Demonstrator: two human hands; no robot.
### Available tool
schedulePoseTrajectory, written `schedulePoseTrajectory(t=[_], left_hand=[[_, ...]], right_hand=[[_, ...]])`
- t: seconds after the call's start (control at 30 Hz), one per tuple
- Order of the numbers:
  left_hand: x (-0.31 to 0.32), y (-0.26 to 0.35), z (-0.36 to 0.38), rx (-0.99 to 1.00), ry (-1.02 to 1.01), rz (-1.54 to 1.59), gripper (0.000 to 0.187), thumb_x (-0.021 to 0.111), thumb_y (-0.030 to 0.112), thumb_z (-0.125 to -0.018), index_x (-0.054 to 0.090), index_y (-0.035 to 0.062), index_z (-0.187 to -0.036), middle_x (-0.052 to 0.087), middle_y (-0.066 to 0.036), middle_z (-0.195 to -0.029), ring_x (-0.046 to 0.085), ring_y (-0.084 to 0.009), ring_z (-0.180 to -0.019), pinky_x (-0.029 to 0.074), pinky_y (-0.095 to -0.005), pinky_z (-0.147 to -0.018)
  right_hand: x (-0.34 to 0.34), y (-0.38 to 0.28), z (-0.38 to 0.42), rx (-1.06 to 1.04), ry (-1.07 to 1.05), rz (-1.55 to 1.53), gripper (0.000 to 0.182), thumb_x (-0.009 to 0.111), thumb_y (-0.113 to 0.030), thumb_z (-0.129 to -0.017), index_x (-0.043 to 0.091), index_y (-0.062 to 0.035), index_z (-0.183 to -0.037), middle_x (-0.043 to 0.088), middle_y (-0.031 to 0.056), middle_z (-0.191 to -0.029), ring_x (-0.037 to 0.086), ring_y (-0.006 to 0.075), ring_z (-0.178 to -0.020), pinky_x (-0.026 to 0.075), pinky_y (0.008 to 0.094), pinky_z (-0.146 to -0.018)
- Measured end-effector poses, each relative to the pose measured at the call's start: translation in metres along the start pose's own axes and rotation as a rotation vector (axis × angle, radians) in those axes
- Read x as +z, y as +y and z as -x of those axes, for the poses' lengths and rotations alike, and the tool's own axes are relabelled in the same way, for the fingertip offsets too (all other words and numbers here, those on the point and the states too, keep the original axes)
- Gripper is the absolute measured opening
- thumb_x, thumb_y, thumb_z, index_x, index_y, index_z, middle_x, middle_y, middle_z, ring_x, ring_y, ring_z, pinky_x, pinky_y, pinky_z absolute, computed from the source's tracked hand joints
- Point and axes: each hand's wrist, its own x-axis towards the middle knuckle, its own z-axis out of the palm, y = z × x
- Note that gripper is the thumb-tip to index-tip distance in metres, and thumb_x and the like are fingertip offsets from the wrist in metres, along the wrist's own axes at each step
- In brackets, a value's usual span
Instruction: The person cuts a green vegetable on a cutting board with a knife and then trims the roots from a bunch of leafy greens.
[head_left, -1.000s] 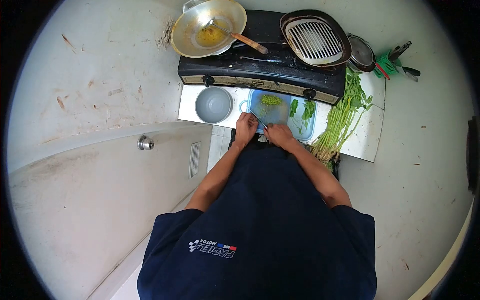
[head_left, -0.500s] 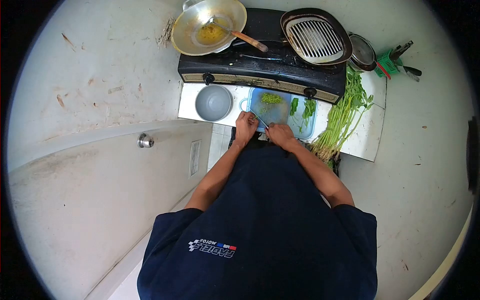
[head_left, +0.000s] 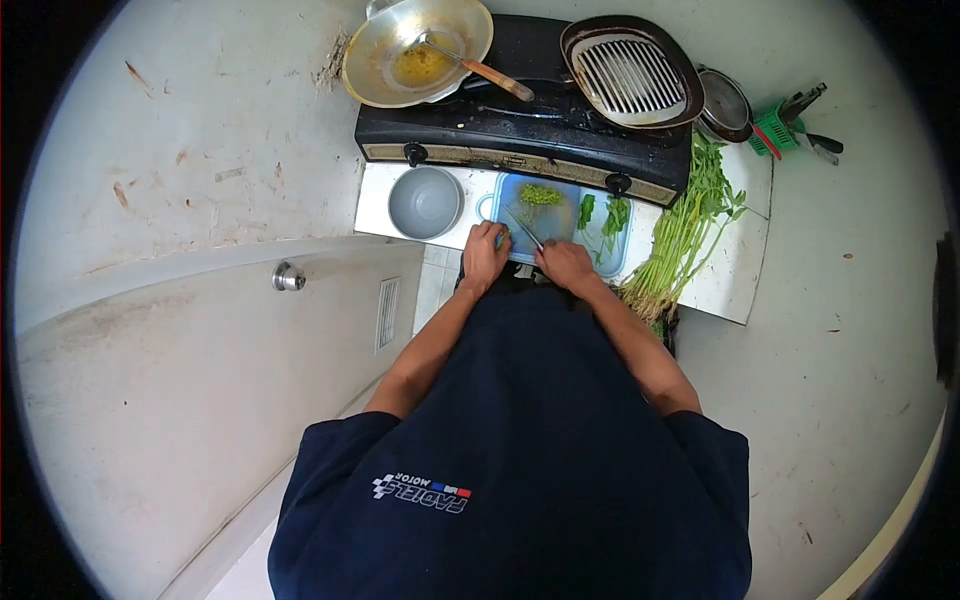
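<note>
A blue cutting board (head_left: 560, 228) lies on the white counter in front of the stove. My right hand (head_left: 565, 266) grips a knife (head_left: 524, 228) whose blade points up and left over the board. My left hand (head_left: 485, 256) rests at the board's left edge, fingers curled on a small bit of green stem; the stem itself is barely visible. A pile of chopped green pieces (head_left: 540, 194) sits at the board's far side, and loose green leaves (head_left: 603, 214) lie on its right part.
A grey bowl (head_left: 426, 202) stands left of the board. Behind is a black stove (head_left: 520, 125) with a wok and spatula (head_left: 418, 52) and a grill pan (head_left: 630, 75). A bunch of long green stalks (head_left: 685, 235) lies right. A door with a knob (head_left: 288, 277) is at left.
The knife blade has lifted and swung further onto the board. My left hand has shifted slightly up and left along the board's edge.
</note>
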Motion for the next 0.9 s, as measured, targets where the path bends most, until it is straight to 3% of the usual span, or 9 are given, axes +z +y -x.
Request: schedulePoseTrajectory(t=[0.13, 0.23, 0.43, 0.53, 0.63, 0.9], left_hand=[[-0.002, 0.006, -0.005, 0.005, -0.015, -0.005, 0.014, 0.072, 0.005, -0.084, 0.07, 0.0031, -0.097, 0.066, -0.014, -0.096, 0.061, -0.0367, -0.097, 0.05, -0.0452, -0.086], [0.004, 0.003, -0.014, 0.076, 0.017, 0.029, 0.014, 0.071, 0.002, -0.083, 0.069, 0.0017, -0.097, 0.065, -0.015, -0.095, 0.061, -0.0374, -0.092, 0.051, -0.045, -0.084], [0.016, 0.002, -0.021, 0.003, 0.019, 0.142, 0.013, 0.07, -0.001, -0.083, 0.066, 0.0, -0.095, 0.062, -0.018, -0.091, 0.061, -0.0386, -0.081, 0.052, -0.0448, -0.074], [0.017, 0.0, -0.019, -0.04, 0.0, 0.149, 0.012, 0.071, 0.0, -0.082, 0.065, 0.0004, -0.094, 0.059, -0.017, -0.088, 0.06, -0.0379, -0.08, 0.051, -0.0448, -0.073], [0.017, 0.001, -0.02, -0.056, 0.003, 0.142, 0.011, 0.071, 0.001, -0.083, 0.065, 0.0003, -0.092, 0.058, -0.017, -0.086, 0.06, -0.0371, -0.078, 0.05, -0.0447, -0.071], [0.016, 0.001, -0.021, -0.057, 0.002, 0.162, 0.009, 0.07, 0.002, -0.083, 0.066, -0.0001, -0.092, 0.059, -0.017, -0.086, 0.061, -0.0364, -0.078, 0.051, -0.0441, -0.071]], right_hand=[[-0.003, 0.003, -0.007, 0.074, 0.07, -0.036, 0.044, 0.052, -0.037, -0.102, 0.073, -0.0006, -0.089, 0.073, 0.0214, -0.08, 0.074, 0.0379, -0.076, 0.059, 0.049, -0.071], [-0.012, -0.001, -0.009, 0.108, 0.011, -0.032, 0.044, 0.051, -0.037, -0.102, 0.073, 0.0, -0.09, 0.074, 0.0224, -0.083, 0.074, 0.0383, -0.077, 0.059, 0.0488, -0.071], [-0.007, -0.005, -0.007, 0.062, -0.028, -0.051, 0.046, 0.05, -0.038, -0.103, 0.071, 0.0014, -0.092, 0.074, 0.0237, -0.088, 0.073, 0.04, -0.081, 0.058, 0.0506, -0.073], [-0.006, -0.006, -0.005, 0.019, 0.025, -0.096, 0.046, 0.052, -0.037, -0.103, 0.069, 0.0043, -0.094, 0.072, 0.0259, -0.082, 0.072, 0.0429, -0.079, 0.058, 0.0517, -0.075], [-0.018, -0.009, -0.004, 0.039, -0.071, -0.095, 0.046, 0.051, -0.038, -0.102, 0.072, 0.0016, -0.092, 0.073, 0.024, -0.088, 0.073, 0.0402, -0.085, 0.058, 0.0509, -0.077], [-0.01, -0.009, -0.015, -0.027, -0.048, -0.069, 0.043, 0.051, -0.036, -0.102, 0.075, -0.0008, -0.093, 0.074, 0.0208, -0.093, 0.073, 0.0398, -0.087, 0.057, 0.051, -0.079]])
